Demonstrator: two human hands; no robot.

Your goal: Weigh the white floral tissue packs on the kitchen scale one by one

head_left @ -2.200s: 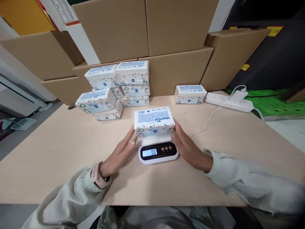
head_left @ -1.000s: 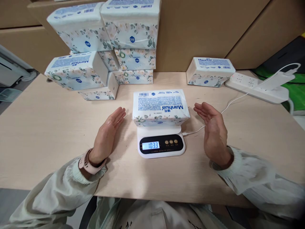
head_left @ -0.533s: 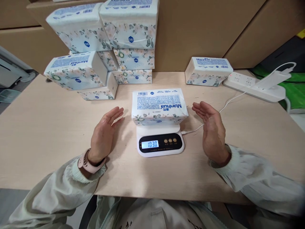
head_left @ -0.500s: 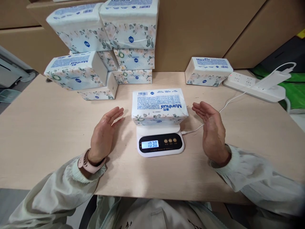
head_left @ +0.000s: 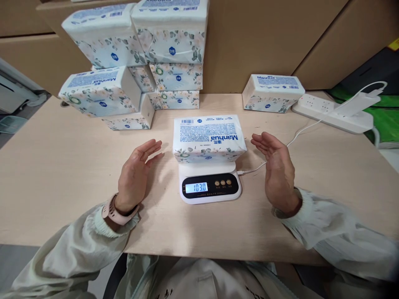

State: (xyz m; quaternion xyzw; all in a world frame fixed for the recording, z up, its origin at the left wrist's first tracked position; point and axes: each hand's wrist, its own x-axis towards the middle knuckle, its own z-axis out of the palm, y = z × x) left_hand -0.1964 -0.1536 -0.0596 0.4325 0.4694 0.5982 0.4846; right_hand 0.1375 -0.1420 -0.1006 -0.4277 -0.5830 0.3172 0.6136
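A floral-printed pack of tissues (head_left: 208, 137) marked Manhua lies on a white digital kitchen scale (head_left: 210, 199), covering most of its weighing plate. The lit display (head_left: 196, 187) reads 103.0, and three round buttons sit to its right. My left hand (head_left: 135, 174) is held edge-down to the left of the pack, fingers stretched out and apart from it. On the other side, my right hand (head_left: 278, 174) mirrors it with fingers extended, also not touching the pack. Both hands hold nothing.
Several tissue packs (head_left: 176, 45) are stacked at the back left against cardboard boxes (head_left: 249, 41). One single pack (head_left: 272, 94) stands at the back right beside a white power strip (head_left: 333, 110). A white cable (head_left: 299, 133) runs from there to the scale.
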